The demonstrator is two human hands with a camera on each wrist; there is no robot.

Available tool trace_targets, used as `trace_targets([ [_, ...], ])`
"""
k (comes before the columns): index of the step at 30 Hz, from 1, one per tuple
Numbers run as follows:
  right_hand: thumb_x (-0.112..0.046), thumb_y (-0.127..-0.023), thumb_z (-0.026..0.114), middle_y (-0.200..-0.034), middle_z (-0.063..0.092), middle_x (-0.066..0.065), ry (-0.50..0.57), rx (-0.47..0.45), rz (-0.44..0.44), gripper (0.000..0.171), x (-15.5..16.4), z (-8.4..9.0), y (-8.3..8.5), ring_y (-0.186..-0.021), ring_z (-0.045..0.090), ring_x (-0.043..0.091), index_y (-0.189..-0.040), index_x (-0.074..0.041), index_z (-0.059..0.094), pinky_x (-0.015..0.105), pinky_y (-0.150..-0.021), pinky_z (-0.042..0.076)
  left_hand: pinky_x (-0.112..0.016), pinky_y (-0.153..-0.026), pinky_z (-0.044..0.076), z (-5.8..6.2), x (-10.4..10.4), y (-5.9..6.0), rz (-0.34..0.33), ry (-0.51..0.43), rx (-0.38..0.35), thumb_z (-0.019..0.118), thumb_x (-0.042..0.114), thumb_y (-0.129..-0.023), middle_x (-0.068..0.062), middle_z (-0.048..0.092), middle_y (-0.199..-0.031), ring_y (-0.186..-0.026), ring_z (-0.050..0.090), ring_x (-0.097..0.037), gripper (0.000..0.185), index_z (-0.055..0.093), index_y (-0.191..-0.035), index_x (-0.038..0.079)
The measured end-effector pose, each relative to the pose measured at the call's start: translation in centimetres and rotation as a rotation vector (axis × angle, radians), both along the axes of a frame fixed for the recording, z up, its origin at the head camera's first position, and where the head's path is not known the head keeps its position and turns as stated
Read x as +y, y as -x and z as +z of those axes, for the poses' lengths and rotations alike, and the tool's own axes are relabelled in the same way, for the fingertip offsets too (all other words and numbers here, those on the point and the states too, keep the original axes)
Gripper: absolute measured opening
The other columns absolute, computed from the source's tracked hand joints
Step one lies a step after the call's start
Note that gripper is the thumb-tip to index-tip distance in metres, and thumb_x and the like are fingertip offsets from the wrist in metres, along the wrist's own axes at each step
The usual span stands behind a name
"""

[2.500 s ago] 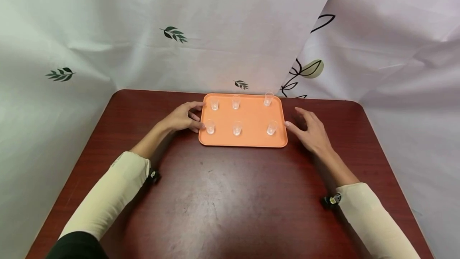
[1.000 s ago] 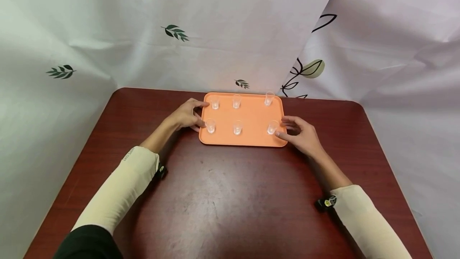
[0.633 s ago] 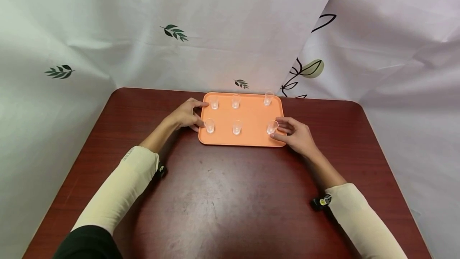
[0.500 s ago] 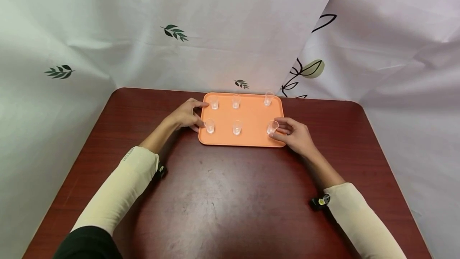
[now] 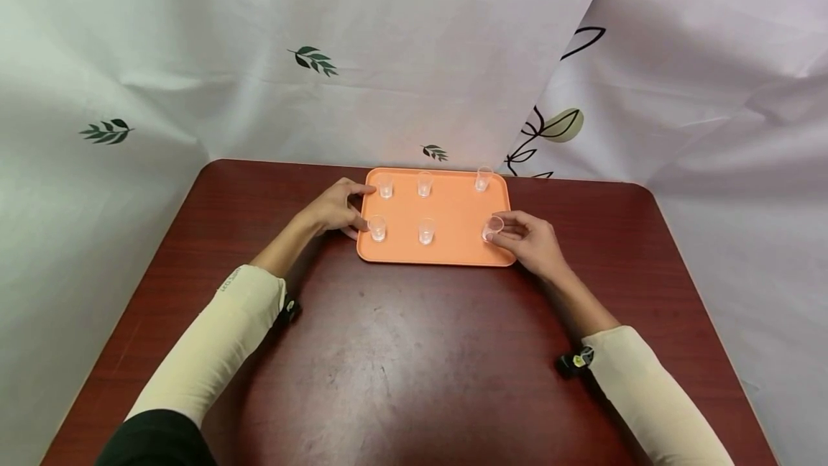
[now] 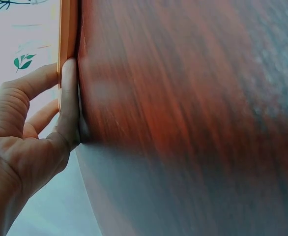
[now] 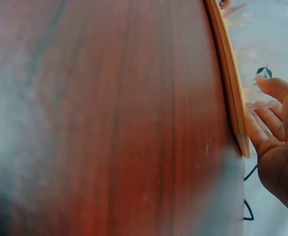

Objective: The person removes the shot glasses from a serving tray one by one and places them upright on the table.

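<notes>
An orange tray [image 5: 453,256] lies near the table's far edge and bears several small clear cups in a front and a back row. My left hand [image 5: 333,208] holds the tray's left side, its index finger and thumb apart along the rim; in the left wrist view the fingers lie against the tray edge [image 6: 69,29]. At the front right corner my right hand [image 5: 533,239] pinches a clear cup [image 5: 494,226] between thumb and fingers, the cup leaning slightly right. In the right wrist view this hand [image 7: 279,142] overlaps the tray's end, the cup barely showing.
On the tray, a cup [image 5: 426,231] stands at front middle and another cup [image 5: 378,229] beside the left thumb. Behind are a left cup [image 5: 386,186], a middle cup [image 5: 424,185] and a right cup [image 5: 483,179]. A white curtain [image 5: 388,56] hangs behind the dark red table [image 5: 414,365].
My right hand has come in from beside the tray and now pinches the front right cup, which has tipped slightly right. The left hand has moved slightly onto the tray's rim.
</notes>
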State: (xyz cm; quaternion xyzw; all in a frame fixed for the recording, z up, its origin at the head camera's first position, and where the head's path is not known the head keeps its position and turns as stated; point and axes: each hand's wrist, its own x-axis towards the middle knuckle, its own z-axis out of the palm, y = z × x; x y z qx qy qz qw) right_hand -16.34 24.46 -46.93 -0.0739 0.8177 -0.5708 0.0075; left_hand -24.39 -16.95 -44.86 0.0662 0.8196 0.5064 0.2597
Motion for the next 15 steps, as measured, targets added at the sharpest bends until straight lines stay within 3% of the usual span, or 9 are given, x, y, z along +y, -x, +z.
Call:
trace_targets([
  [5,-0.001,-0.093,0.091,-0.124,0.079,0.032,0.049,0.007,-0.028,0.042,0.2,0.6,0.2,-0.095,0.078,-0.003,-0.131,0.008,0.077,0.014,-0.088,0.069,-0.037,-0.065,0.074,0.1,0.0,0.0,0.0,0.008,0.003,0.08,-0.018,-0.088,-0.023,0.026,-0.165,-0.076,0.075,-0.018,0.094,0.045,-0.172,0.003],
  [10,-0.002,-0.094,0.09,-0.116,0.081,0.018,0.071,0.02,-0.054,0.041,0.9,1.3,0.7,-0.095,0.079,-0.002,-0.131,0.01,0.076,0.015,-0.09,0.069,-0.036,-0.064,0.074,0.1,0.1,0.1,-0.001,0.01,0.002,0.081,-0.018,-0.088,-0.024,0.026,-0.165,-0.077,0.074,-0.018,0.095,0.045,-0.172,0.003],
  [15,-0.005,-0.094,0.091,-0.111,0.082,0.004,0.028,0.051,-0.09,0.042,2.0,1.9,1.4,-0.095,0.078,-0.004,-0.132,0.006,0.078,0.012,-0.089,0.068,-0.036,-0.065,0.074,0.2,0.0,0.1,0.0,0.021,0.003,0.081,-0.018,-0.087,-0.023,0.026,-0.165,-0.077,0.073,-0.02,0.095,0.045,-0.172,0.004],
])
